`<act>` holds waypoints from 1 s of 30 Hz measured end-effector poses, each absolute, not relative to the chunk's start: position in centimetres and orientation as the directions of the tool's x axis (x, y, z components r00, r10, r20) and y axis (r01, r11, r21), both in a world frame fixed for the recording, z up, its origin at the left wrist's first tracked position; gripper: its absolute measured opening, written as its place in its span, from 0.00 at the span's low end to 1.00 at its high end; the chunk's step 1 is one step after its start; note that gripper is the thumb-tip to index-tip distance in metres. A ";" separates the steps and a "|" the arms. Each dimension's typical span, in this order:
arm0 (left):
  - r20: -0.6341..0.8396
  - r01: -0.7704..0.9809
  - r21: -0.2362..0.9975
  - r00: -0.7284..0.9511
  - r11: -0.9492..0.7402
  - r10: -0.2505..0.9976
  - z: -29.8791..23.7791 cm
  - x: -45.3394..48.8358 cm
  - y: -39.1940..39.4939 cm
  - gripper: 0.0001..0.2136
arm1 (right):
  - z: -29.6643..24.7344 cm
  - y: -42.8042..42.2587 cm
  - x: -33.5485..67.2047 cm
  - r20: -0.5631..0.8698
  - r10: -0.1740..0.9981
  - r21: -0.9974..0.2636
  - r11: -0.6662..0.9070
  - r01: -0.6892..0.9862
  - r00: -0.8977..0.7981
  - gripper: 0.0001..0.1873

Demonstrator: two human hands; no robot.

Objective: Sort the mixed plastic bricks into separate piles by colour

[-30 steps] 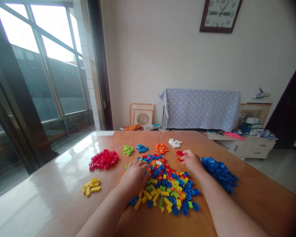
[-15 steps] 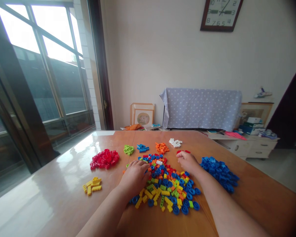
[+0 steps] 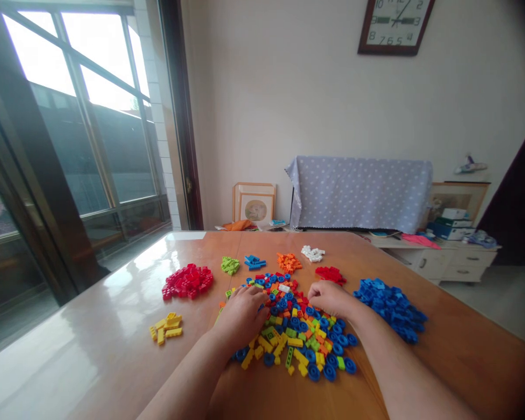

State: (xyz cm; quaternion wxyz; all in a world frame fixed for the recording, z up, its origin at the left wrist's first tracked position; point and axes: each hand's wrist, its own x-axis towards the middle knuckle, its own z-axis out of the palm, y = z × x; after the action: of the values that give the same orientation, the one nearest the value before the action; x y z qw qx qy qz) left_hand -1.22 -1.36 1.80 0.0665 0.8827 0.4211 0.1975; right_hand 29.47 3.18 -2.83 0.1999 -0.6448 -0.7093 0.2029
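Observation:
A mixed pile of toy building bricks (image 3: 295, 343) in yellow, green, orange, red and blue, with blue round wheel-like pieces among them, lies in front of me. My left hand (image 3: 244, 309) rests palm down over its left side, fingers loosely bent and thumb apart, with no piece visible in it. At the pile's right edge, my right hand (image 3: 332, 298) has its fingertips pinched together beside red bricks; whatever they hold is hidden. Just beyond that hand sits a small heap of red bricks (image 3: 330, 275).
Sorted heaps surround the pile: crimson pieces (image 3: 188, 282), yellow bricks (image 3: 166, 328), green (image 3: 230, 265), light blue (image 3: 255, 262), orange (image 3: 289, 262), white (image 3: 312, 253) and dark blue pieces (image 3: 389, 309). All lie on a glossy wooden table (image 3: 114, 344). A cloth-covered object (image 3: 359, 192) stands behind.
My right hand has drawn back from the small red heap to the mixed pile's right edge, uncovering that heap. My left hand stays over the pile's left side.

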 end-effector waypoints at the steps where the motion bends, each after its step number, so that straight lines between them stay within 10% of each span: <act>1: 0.291 0.717 0.284 0.568 -0.636 0.770 1.8 -1.2 -1.3 0.14 | -3.0 3.2 29.5 0.019 0.996 -0.552 0.087 0.829 -0.091 0.06; 30: 0.311 0.723 0.238 0.575 -0.648 0.756 1.3 -1.5 -0.9 0.13 | -4.9 5.1 33.7 0.242 0.885 -0.690 -0.131 0.712 0.398 0.04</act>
State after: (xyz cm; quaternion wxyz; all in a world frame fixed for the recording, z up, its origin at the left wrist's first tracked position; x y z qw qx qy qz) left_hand -1.47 -0.94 1.32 0.0422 0.8865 0.4173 0.1955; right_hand 33.66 5.11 -4.91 0.3823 -0.7434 -0.5370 0.1135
